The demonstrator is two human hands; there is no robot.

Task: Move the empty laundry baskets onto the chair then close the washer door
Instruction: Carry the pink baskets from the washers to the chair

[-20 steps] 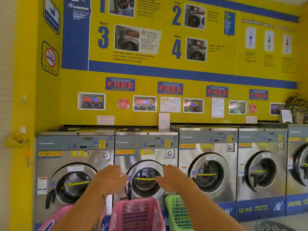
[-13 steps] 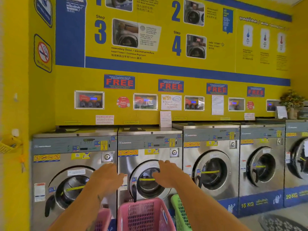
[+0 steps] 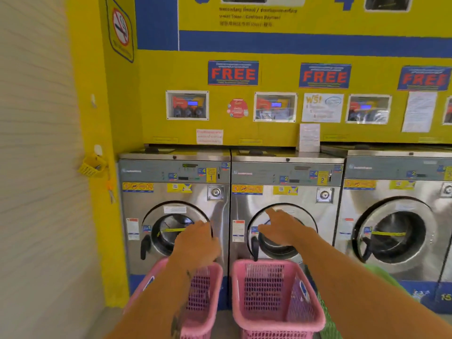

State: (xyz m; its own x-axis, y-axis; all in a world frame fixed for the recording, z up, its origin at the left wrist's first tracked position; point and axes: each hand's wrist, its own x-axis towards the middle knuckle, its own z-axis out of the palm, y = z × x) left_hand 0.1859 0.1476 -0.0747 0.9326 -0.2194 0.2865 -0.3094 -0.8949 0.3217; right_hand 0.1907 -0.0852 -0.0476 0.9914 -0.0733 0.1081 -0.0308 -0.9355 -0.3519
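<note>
Two pink laundry baskets stand on the floor before the steel washers: one (image 3: pixel 208 297) under my left arm, the other (image 3: pixel 276 299) under my right. A green basket (image 3: pixel 327 321) shows behind my right forearm. My left hand (image 3: pixel 198 243) hovers above the left pink basket, in front of washer 1's round door (image 3: pixel 166 216), fingers loosely apart and empty. My right hand (image 3: pixel 283 228) reaches out in front of washer 2's door (image 3: pixel 305 216), fingers spread, holding nothing. Both doors look shut against their fronts. No chair is in view.
A third washer (image 3: pixel 396 231) stands to the right. A white ribbed wall (image 3: pixel 36 192) closes the left side, with a small yellow basket (image 3: pixel 91 166) hung on the yellow pillar. Signs and dispenser windows cover the yellow wall (image 3: pixel 151 133) above the machines.
The view has swung left and down and come closer to the washers. Both pink baskets now show more fully, and both hands have stayed stretched out in front of the doors.
</note>
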